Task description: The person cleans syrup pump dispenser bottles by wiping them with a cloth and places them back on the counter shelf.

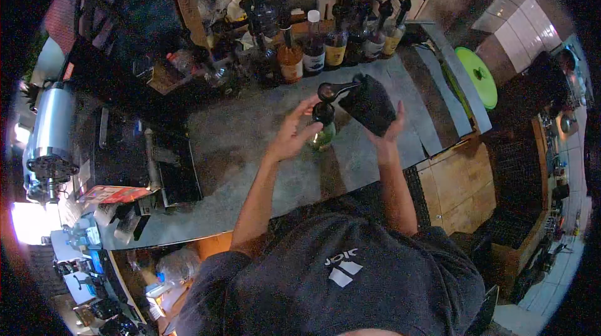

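Note:
My left hand is closed around a small glass vessel with a round dark top and something greenish in its lower part. My right hand holds a black tapered container by its lower right side, tilted above the counter. From the container's upper end, a black arm with a rounded tip reaches left, just above the vessel's top. Whether the two touch I cannot tell. The image is dark and grainy, so the container's exact kind is unclear.
Several pump-topped syrup bottles line the back of the grey counter. A white-capped bottle stands among them. To the right is a green round lid. A dark machine and a silver cylinder stand at left.

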Demonstrator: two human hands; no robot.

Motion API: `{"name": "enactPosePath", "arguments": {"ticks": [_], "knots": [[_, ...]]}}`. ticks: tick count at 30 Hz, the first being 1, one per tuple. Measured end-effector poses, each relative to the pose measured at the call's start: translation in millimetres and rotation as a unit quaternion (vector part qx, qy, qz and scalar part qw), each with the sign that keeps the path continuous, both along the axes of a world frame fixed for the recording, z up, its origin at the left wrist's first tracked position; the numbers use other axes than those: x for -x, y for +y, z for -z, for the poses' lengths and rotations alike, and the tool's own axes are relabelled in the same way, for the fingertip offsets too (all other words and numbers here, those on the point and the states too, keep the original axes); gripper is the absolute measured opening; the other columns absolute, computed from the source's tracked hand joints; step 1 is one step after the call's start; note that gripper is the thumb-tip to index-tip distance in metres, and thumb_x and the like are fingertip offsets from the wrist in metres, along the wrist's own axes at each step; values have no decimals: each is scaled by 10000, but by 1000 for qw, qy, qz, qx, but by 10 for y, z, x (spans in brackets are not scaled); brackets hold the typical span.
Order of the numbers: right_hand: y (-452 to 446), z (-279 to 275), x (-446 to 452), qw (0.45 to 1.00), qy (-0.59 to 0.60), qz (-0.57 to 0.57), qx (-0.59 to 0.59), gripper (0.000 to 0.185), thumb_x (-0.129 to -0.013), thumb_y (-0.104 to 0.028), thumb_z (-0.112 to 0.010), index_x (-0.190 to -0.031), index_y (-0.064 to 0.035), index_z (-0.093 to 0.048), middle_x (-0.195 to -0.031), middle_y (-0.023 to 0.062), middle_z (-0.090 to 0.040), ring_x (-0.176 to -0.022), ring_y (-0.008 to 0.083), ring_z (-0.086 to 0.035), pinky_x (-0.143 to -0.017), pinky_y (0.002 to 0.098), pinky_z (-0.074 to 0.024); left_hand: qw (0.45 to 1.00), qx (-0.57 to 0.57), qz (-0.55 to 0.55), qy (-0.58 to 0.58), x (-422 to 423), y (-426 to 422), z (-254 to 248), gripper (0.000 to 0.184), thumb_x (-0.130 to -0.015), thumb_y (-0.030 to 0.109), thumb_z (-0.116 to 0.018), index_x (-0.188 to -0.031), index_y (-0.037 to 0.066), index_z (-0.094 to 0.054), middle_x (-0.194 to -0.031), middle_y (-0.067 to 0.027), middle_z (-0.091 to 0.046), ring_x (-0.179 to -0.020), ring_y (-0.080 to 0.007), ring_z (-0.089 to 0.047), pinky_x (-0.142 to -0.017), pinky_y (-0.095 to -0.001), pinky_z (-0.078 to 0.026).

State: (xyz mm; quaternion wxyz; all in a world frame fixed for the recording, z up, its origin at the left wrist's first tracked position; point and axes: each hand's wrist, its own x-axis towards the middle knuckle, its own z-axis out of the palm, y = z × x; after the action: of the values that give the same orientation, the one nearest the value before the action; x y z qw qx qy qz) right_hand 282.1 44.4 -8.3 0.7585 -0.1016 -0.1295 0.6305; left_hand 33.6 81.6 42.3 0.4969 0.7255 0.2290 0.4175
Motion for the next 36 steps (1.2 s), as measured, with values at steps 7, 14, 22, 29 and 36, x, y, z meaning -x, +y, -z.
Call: {"name": "enactPosePath", "arguments": {"ticks": [7,14,22,29,36], "knots": [[-237,27,-245,998,-10,-10,53,746,-845,-587,-361,-1352,-41,-385,-1366,175,-411,-1237,370,-411,-1038,521,-311,983,168,63,-36,15,-24,110,484,-872,101,-589,-1317,62,-403,-1198,-41,-511,-1107,-137,-467,-956,-277,-338],[-166,254,-51,996,9,-44,81,677,-847,-483,-425,-1314,7,-412,-1310,192,-466,-1151,381,-494,-992,513,-380,991,117,53,-37,-31,26,176,509,-843,155,-647,-1293,72,-425,-1194,-42,-495,-1132,-150,-445,-990,-297,-310],[-264,-462,273,874,-410,-9,260,370,-814,-243,-633,-1083,9,-602,-959,89,-648,-840,208,-627,-740,344,-511,983,180,-27,-5,-28,-162,-58,460,-915,259,-555,-1302,52,-418,-1168,-45,-510,-1105,-140,-452,-948,-277,-344],[-278,-573,675,752,-654,44,74,309,-748,-132,-693,-1011,-1,-596,-948,126,-647,-892,217,-608,-798,337,-468,985,167,-47,-15,-53,-119,97,437,-913,243,-548,-1279,28,-444,-1130,-60,-552,-1069,-158,-495,-935,-289,-365],[-458,-538,782,695,-705,136,14,347,-721,-115,-678,-1038,-10,-581,-946,162,-637,-821,281,-635,-754,364,-487,995,54,-76,-39,-106,-88,278,410,-899,215,-560,-1258,38,-466,-1117,-79,-563,-1054,-177,-516,-936,-295,-365]]}}
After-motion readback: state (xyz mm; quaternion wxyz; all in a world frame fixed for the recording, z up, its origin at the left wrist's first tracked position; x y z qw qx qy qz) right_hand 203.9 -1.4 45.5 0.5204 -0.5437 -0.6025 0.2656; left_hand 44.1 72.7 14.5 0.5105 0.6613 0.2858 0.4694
